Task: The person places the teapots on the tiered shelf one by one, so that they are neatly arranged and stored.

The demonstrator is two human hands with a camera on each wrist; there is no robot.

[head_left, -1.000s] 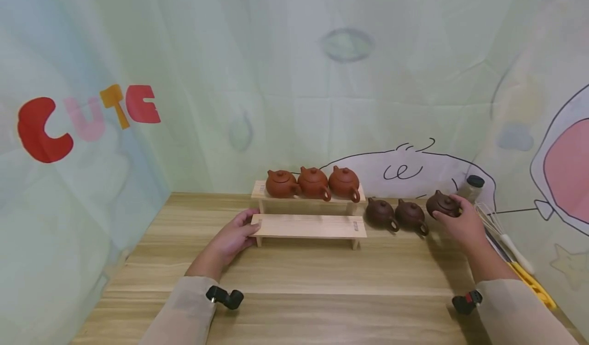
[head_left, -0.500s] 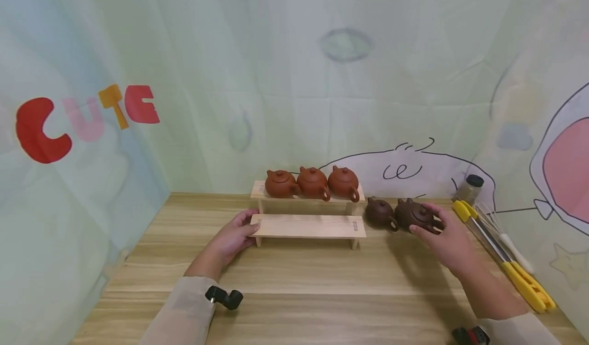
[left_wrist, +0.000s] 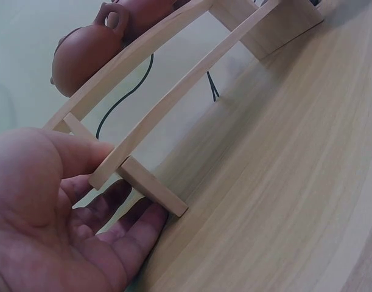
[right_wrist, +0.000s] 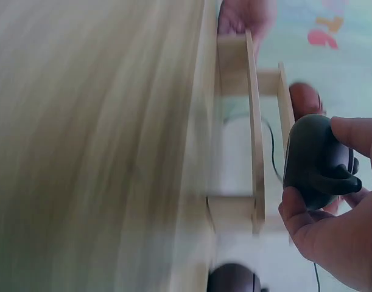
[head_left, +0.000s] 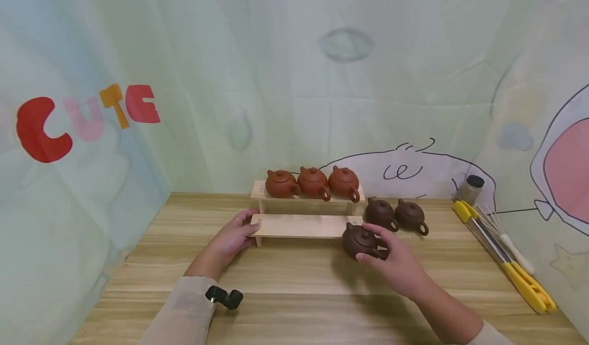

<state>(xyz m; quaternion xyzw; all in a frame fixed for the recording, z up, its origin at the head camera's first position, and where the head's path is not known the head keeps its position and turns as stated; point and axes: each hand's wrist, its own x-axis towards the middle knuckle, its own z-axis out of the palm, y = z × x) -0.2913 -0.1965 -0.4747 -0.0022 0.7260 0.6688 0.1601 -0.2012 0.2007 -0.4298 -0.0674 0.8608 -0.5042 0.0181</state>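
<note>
A dark brown teapot [head_left: 360, 241] is in my right hand [head_left: 397, 264], thumb and fingers around its sides, in front of the wooden stand's right end. The right wrist view shows this teapot [right_wrist: 316, 161] raised above the table, handle toward the palm. My left hand [head_left: 233, 235] grips the left end of the low front shelf [head_left: 299, 226]; in the left wrist view its thumb lies on the board and its fingers curl by the leg [left_wrist: 154, 186]. Behind, three reddish-brown teapots [head_left: 313, 183] stand in a row on the higher shelf [head_left: 259, 188].
Two more dark brown teapots [head_left: 410, 216] stand on the table right of the stand. Farther right lie yellow-handled tongs [head_left: 499, 253] and a whisk [head_left: 511, 245], with a black-lidded jar [head_left: 470, 189] behind them. A printed cloth [head_left: 294, 79] hangs along the table's back edge.
My right hand has carried the dark teapot leftward and nearer, from beside the other two to the front shelf's right end. My left hand stays on the shelf.
</note>
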